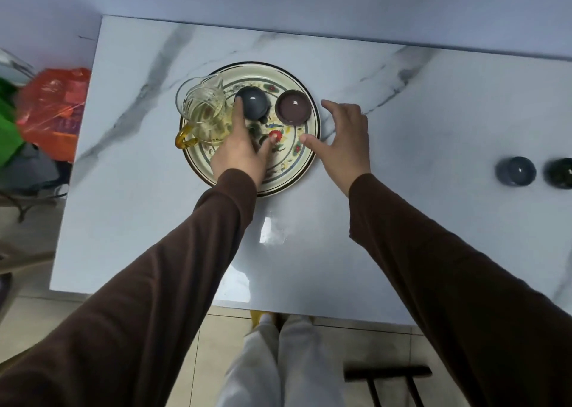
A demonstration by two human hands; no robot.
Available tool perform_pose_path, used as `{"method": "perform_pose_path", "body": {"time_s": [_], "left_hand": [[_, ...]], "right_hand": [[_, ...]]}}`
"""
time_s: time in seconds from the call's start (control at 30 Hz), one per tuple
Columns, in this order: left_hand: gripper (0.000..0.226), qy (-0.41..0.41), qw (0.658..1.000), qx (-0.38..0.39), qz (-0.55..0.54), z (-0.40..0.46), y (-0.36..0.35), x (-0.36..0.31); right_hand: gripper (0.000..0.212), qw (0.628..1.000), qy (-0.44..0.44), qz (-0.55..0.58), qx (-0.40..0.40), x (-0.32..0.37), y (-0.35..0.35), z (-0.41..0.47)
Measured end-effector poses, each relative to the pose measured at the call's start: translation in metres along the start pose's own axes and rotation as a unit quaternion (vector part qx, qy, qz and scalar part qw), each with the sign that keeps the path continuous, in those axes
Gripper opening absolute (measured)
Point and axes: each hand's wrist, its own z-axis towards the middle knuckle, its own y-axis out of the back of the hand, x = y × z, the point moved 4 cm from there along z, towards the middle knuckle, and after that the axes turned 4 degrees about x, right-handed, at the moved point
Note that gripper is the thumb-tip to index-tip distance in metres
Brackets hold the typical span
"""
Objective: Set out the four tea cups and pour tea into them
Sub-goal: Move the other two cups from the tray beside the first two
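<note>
A round patterned tray lies on the marble table. On it stand a glass pitcher of pale tea with an amber handle, a grey-blue cup and a brown cup. My left hand reaches over the tray, its index finger touching the grey-blue cup's left side, thumb apart. My right hand hovers open beside the tray's right rim, just right of the brown cup, holding nothing. Two more cups stand far right on the table: a grey-blue cup and a dark green cup.
The table backs onto a pale wall. Off its left edge lie an orange plastic bag and green fabric. A dark stool stands on the tiled floor below the table's near edge, by my legs.
</note>
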Motion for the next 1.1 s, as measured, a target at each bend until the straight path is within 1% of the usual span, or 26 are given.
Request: {"method": "perform_pose_path", "body": {"time_s": [0.17,0.27,0.43,0.53,0.63,0.73,0.83,0.97,1.1], "left_hand": [[0.094,0.043,0.998,-0.011,0.033,0.029,-0.006,0.0],[0.094,0.051,0.998,-0.016,0.045,0.04,-0.01,-0.003],[0.086,0.04,0.998,-0.033,0.019,0.043,-0.015,-0.004],[0.078,0.038,0.998,-0.057,0.009,0.043,-0.015,-0.002],[0.073,0.032,0.998,-0.06,0.006,0.042,-0.013,-0.002],[0.072,0.007,0.999,-0.043,-0.008,0.036,-0.011,0.0],[0.073,-0.035,0.999,-0.03,-0.014,0.024,-0.007,-0.001],[0.072,-0.092,0.996,0.012,-0.003,-0.004,-0.005,-0.012],[0.066,-0.156,0.985,0.063,0.026,-0.054,-0.016,-0.048]], "right_hand": [[0.076,1.0,0.009,-0.01,0.013,-0.005,-0.015,0.025],[0.079,1.0,0.02,-0.009,0.02,-0.006,-0.023,0.037],[0.081,0.999,0.039,-0.005,0.022,-0.006,-0.032,0.046],[0.083,0.999,0.045,-0.008,0.022,-0.003,-0.035,0.047],[0.079,0.999,0.043,-0.007,0.007,0.002,-0.035,0.045],[0.076,0.999,0.031,0.005,-0.017,0.007,-0.032,0.038],[0.076,0.998,0.003,0.02,-0.051,0.001,-0.022,0.019],[0.073,0.99,-0.052,0.073,-0.107,-0.016,0.006,-0.032],[0.067,0.976,-0.108,0.094,-0.162,-0.046,0.049,-0.099]]}}
